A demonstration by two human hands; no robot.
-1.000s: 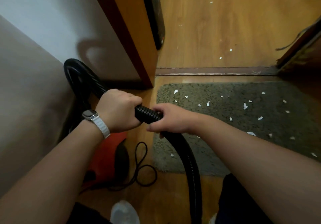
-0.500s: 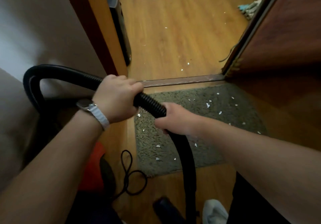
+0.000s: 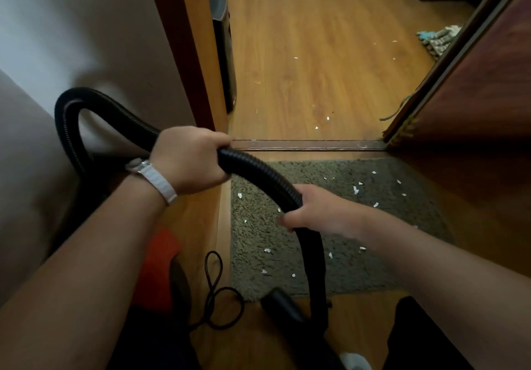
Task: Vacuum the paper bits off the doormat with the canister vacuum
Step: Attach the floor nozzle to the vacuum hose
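A grey-green shaggy doormat (image 3: 339, 243) lies on the wood floor just inside the door threshold, with several white paper bits (image 3: 356, 190) scattered over it. My left hand (image 3: 189, 160), watch on the wrist, grips the black ribbed vacuum hose (image 3: 255, 165). Lower down the same hose, my right hand (image 3: 313, 209) grips where it meets the smooth black tube (image 3: 314, 263). The tube runs down to a dark nozzle (image 3: 283, 306) at the mat's near edge. The red canister (image 3: 158, 272) shows partly under my left forearm.
A black power cord (image 3: 215, 292) loops on the floor left of the mat. A wooden door frame (image 3: 189, 53) stands on the left and a dark open door (image 3: 474, 88) on the right. More paper bits (image 3: 321, 124) lie beyond the threshold (image 3: 310, 144). A black appliance (image 3: 224, 51) stands behind the frame.
My hands have drawn apart along the hose, the right sliding down toward the tube. The hose loop has risen and the view has lifted, showing more of the far room.
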